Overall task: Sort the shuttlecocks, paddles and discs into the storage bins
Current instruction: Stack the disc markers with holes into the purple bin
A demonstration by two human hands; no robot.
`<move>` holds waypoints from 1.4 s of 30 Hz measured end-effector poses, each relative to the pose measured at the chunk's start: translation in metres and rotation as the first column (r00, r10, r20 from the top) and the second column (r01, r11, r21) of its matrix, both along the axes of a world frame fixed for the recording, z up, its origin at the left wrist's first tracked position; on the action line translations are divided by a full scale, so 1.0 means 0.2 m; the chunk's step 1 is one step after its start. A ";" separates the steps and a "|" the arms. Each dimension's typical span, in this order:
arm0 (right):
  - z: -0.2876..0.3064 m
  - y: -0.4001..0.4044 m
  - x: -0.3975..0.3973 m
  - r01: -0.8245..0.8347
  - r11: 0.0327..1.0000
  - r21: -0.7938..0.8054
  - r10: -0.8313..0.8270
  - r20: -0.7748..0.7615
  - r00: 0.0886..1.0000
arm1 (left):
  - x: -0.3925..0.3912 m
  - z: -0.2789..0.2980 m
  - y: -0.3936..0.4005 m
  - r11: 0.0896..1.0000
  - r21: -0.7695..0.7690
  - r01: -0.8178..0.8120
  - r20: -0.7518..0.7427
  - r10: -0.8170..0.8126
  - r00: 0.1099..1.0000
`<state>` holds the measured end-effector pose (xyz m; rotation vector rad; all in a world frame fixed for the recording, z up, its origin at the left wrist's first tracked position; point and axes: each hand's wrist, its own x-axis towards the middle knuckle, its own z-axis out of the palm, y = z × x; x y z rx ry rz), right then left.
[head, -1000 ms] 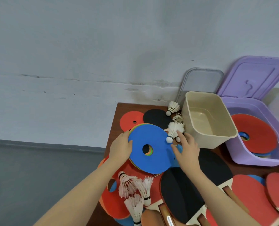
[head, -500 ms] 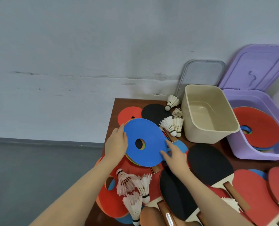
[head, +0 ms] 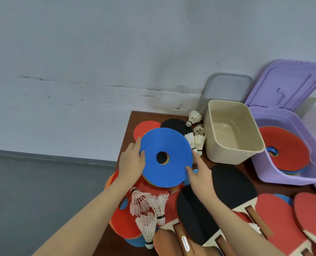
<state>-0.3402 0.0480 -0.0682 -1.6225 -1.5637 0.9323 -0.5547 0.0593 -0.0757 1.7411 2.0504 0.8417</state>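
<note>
While my left hand [head: 132, 163] and right hand [head: 199, 172] clasp opposite edges of the blue disc stack [head: 165, 157], shuttlecocks [head: 149, 209] lie just nearer than the grip. Beyond its right side stands the beige bin [head: 233, 132]; further right, the purple bin [head: 292, 170] holds discs.

Soft, even, cool indoor light; no glare. A faint shadow falls on the pale grey painted wall [head: 116, 52] toward one o'clock. Wide-angle bending toward the edges; slight overall softness.
</note>
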 end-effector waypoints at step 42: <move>0.09 0.55 1.87 -0.071 0.980 0.188 -0.051 0.576 0.816 | 1.90 0.29 0.56 0.941 -0.112 0.321 -0.447 -0.336 0.829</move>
